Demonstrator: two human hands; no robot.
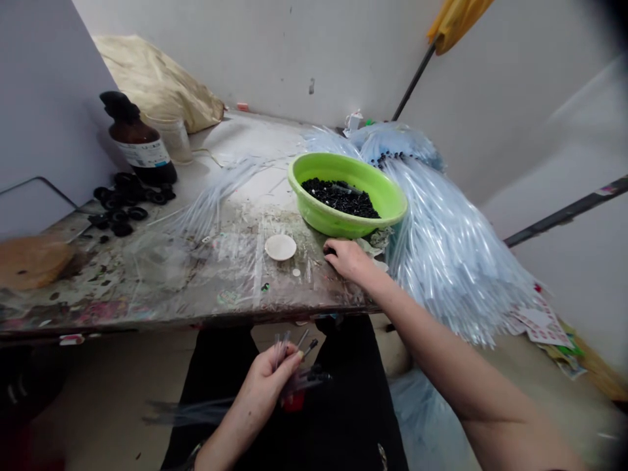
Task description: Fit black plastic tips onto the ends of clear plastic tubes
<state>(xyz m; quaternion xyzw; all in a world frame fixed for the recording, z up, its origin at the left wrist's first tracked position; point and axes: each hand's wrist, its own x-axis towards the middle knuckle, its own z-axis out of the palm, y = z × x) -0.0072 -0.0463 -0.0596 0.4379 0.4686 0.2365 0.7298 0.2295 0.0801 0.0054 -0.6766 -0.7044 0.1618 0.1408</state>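
My left hand [269,374] is closed above my lap around a bunch of thin clear plastic tubes [280,350]. Some of the tube ends carry small black tips [313,344]. My right hand [347,259] rests at the table just below the rim of a green plastic bowl [321,219]. Its fingers are curled together, with something dark at the fingertips that I cannot make out. Small black parts [343,198] fill the bottom of the bowl. A small white dish [280,247] lies left of my right hand.
Large bundles of clear tubes [441,242] hang over the table's right side. Loose tubes [209,196] lie left of the bowl. A brown bottle [140,144], a clear cup [171,137] and black rings [120,204] stand at left. The table's front edge [161,322] is above my legs.
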